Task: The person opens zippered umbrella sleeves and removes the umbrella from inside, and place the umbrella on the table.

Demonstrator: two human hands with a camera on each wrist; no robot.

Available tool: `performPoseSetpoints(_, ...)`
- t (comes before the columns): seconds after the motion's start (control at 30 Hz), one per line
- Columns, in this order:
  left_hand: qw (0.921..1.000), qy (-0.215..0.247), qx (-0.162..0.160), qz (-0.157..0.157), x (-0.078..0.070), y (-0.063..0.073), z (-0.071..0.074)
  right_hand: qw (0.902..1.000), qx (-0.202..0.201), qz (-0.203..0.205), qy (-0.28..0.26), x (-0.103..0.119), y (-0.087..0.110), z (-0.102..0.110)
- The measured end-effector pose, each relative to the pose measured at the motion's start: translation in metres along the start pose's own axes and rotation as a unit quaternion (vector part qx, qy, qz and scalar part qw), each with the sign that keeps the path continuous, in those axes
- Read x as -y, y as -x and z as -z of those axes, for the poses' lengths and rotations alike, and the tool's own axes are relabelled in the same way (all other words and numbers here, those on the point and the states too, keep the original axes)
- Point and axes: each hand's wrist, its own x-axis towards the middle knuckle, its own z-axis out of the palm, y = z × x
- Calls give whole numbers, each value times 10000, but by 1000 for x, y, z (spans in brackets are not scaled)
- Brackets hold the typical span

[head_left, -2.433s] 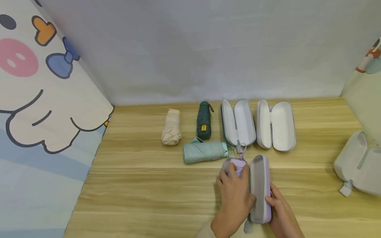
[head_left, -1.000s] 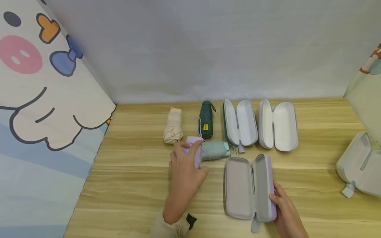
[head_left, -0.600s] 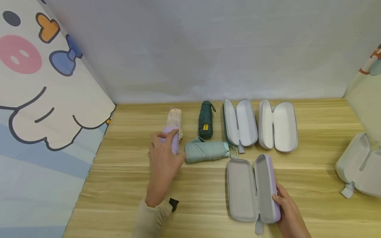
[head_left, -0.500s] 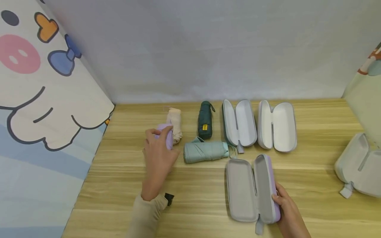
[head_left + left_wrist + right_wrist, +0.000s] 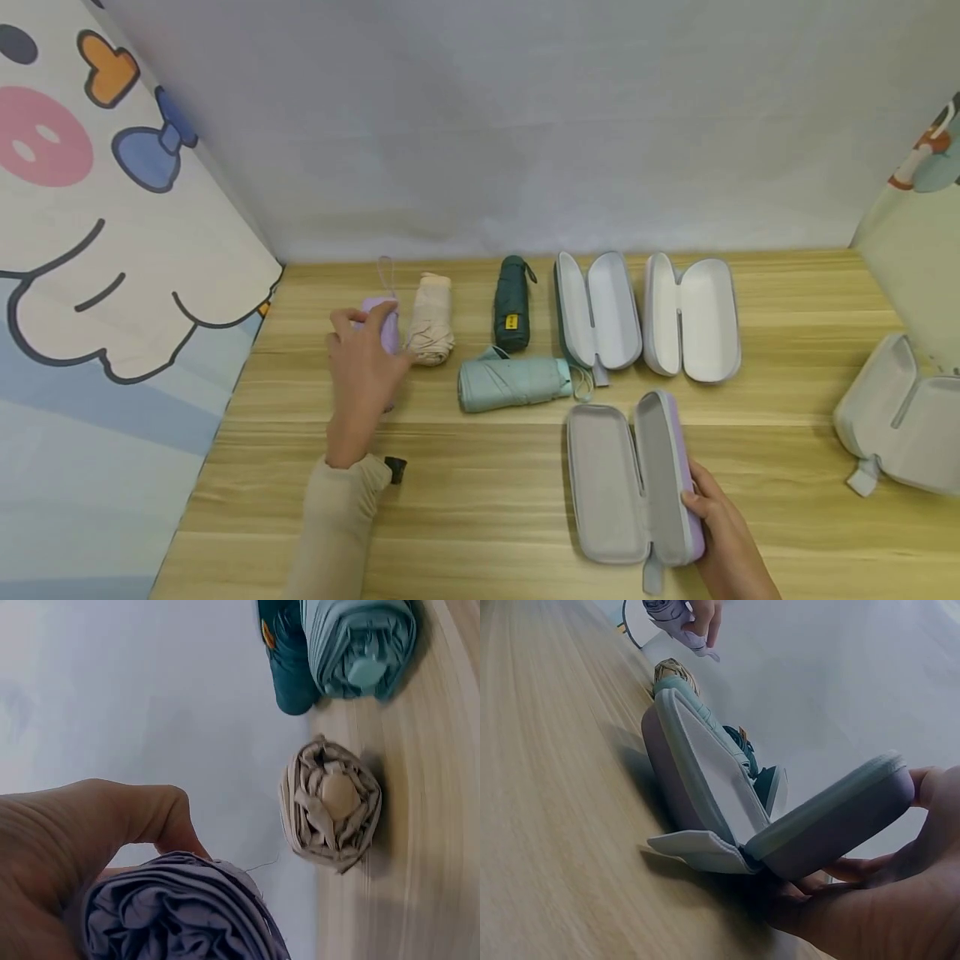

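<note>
My left hand [image 5: 362, 367] grips a folded lavender umbrella [image 5: 389, 332] from above, at the left of the row. In the left wrist view the rolled end of the lavender umbrella [image 5: 184, 915] shows under the thumb. Just right of it lies a beige folded umbrella [image 5: 432, 321]. My right hand [image 5: 723, 533] holds the raised half of an open purple case [image 5: 607, 483], grey inside, with nothing in it. That case [image 5: 832, 817] stands on the table in the right wrist view, fingers around its outer side.
A dark green umbrella [image 5: 512, 304] and a light teal umbrella [image 5: 516, 383] lie mid-table. Two open cases, one dark green outside [image 5: 615, 312] and one pale [image 5: 711, 321], stand behind. Another open case [image 5: 930, 433] sits far right. A wall cloth [image 5: 525, 125] borders the table's back.
My left hand has lifted the lavender umbrella out of the purple case and carried it left, past the teal and beige umbrellas. My right hand keeps holding the case.
</note>
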Motion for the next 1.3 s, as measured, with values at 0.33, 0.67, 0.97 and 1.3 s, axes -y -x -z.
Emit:
performPoseSetpoints(0.33,9998,54,5,199,24,-24,-7,9998,-7,97,-145,5,3,-1)
performPoseSetpoints(0.67,9987,36,217,460,52,-35,-20,9977,279,459,-401,6,5,6)
performPoseSetpoints(0.97,9972,30,381,646,65,-40,-29,9987,-400,-19,325,16,6,7)
performPoseSetpoints(1.3,9975,145,385,583,72,-47,-35,9758,-1119,-769,1714,32,7,7)
